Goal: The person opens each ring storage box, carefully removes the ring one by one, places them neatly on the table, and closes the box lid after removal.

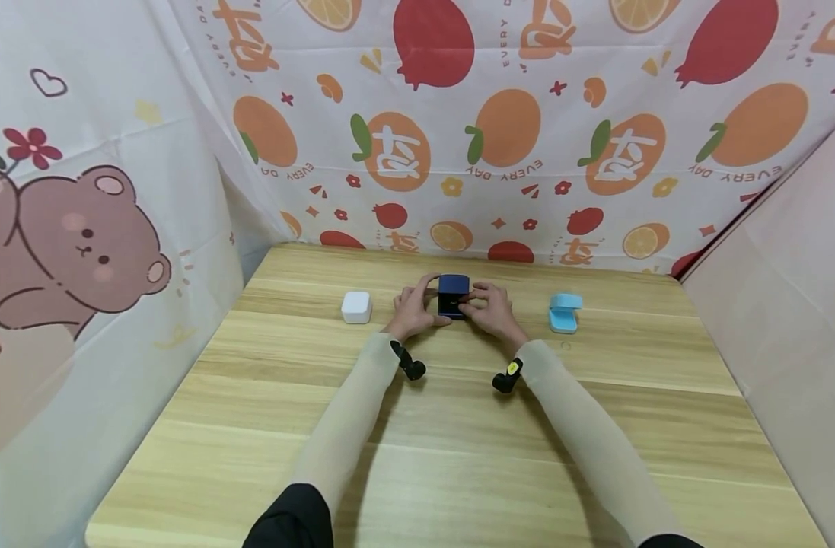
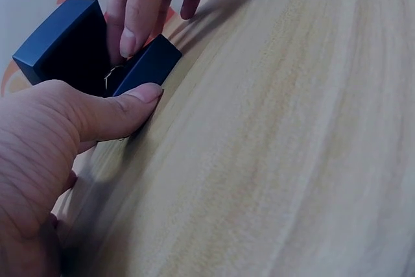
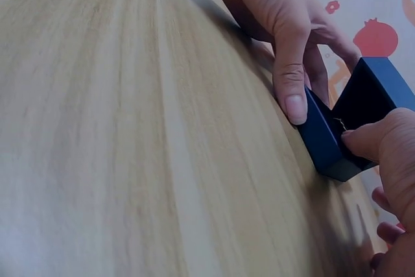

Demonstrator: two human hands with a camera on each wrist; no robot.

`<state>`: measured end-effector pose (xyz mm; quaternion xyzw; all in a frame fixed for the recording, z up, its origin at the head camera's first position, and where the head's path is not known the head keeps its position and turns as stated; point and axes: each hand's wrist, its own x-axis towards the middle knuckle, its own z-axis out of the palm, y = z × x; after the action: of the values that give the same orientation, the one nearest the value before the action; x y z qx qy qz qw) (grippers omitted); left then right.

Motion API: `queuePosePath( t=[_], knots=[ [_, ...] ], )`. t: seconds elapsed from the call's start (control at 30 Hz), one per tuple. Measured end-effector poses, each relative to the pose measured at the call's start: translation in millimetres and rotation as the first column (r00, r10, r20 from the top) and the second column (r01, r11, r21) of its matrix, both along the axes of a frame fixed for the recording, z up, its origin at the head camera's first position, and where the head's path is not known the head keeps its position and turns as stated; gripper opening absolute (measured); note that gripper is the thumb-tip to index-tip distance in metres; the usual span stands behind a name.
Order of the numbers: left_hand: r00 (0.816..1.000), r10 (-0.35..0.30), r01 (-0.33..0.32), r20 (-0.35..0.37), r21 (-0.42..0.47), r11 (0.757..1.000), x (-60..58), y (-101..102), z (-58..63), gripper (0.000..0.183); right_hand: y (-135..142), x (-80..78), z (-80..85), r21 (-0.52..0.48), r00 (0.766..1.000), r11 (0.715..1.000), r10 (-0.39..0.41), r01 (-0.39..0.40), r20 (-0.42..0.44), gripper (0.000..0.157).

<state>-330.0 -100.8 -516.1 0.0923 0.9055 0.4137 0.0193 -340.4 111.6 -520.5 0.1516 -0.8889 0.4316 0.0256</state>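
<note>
An open dark blue ring box (image 1: 453, 286) stands on the table between both hands, its lid raised at the back. My left hand (image 1: 413, 310) holds the box from the left side, thumb along the front of the base and fingers up toward the lid. My right hand (image 1: 492, 311) reaches in from the right. Its thumb and a finger pinch a thin gold-coloured ring (image 2: 111, 76) at the box's dark insert. In the right wrist view the ring (image 3: 340, 123) shows just beside the thumb tip; its lower part is hidden.
A white box (image 1: 356, 307), lid down, stands to the left. On the right a light blue ring box (image 1: 564, 313) stands open. A small faint ring-like circle (image 1: 565, 345) lies in front of it on the wooden table (image 1: 444, 457). Printed cloth hangs behind.
</note>
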Motion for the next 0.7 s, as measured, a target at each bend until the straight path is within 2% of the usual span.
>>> queuePosePath(
  t=[0.4,0.7],
  knots=[
    [1.000,-0.007,0.007,-0.008,-0.010,1.000,-1.9,-1,-1.3,0.102,-10,5.7,0.5,-0.048,0.996,0.995,-0.087,0.088,0.033,0.023],
    [1.000,0.004,-0.004,-0.007,-0.008,1.000,2.8,1,2.1,0.100,-16,8.2,-3.0,-0.052,0.988,0.988,-0.141,0.144,0.068,0.022]
  ],
)
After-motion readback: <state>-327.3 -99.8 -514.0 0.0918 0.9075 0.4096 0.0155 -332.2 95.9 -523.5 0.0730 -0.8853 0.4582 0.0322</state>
